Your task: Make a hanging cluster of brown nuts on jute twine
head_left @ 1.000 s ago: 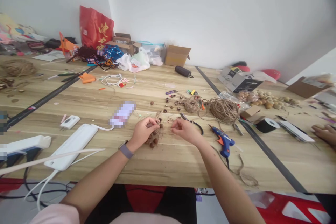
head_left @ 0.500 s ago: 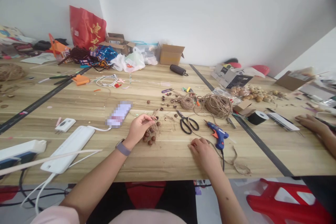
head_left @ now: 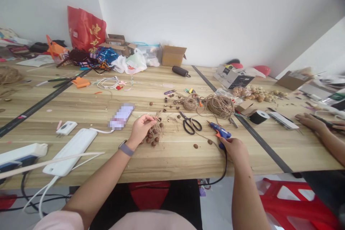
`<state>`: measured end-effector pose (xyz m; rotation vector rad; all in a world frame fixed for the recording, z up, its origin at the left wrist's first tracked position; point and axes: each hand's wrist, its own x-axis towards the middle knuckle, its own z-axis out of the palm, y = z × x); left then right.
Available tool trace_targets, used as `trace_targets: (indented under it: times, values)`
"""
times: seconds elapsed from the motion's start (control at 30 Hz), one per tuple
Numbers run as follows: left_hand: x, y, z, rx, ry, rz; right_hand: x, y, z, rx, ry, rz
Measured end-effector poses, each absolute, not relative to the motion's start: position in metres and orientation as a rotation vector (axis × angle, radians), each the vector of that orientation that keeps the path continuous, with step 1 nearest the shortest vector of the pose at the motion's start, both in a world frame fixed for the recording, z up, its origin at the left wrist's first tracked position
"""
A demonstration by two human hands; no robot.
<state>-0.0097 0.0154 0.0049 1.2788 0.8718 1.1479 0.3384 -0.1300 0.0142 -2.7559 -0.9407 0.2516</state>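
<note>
My left hand (head_left: 143, 128) pinches the top of a bundle of twine hung with round brown nuts (head_left: 153, 137), near the table's middle. My right hand (head_left: 235, 150) is closed round the handle of a blue glue gun (head_left: 219, 130), whose nozzle points left and away from me. Two loose brown nuts, one of them (head_left: 195, 146) nearer me, rest left of the gun. Black-handled scissors (head_left: 192, 125) lie between the bundle and the gun. Several small brown nut pieces are scattered behind the bundle.
A large twine coil (head_left: 219, 106) and a smaller ball (head_left: 190, 103) lie behind the scissors. To the left are a phone (head_left: 122, 115) and a white power strip (head_left: 70, 151). A black-sided roll (head_left: 259, 117) is at right, with another person's hand (head_left: 309, 121) beyond.
My right hand has moved right from the table onto the glue gun and closed on its handle. Two loose nuts now show where it was. My left hand still pinches the bundle.
</note>
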Motion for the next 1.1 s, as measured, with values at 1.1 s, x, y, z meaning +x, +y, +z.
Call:
trace_targets:
  times: [1.1]
  values:
    - [-0.01,0.026,0.004,0.698,0.572,1.05,0.203,-0.053,0.028,-0.884,-0.872,1.547]
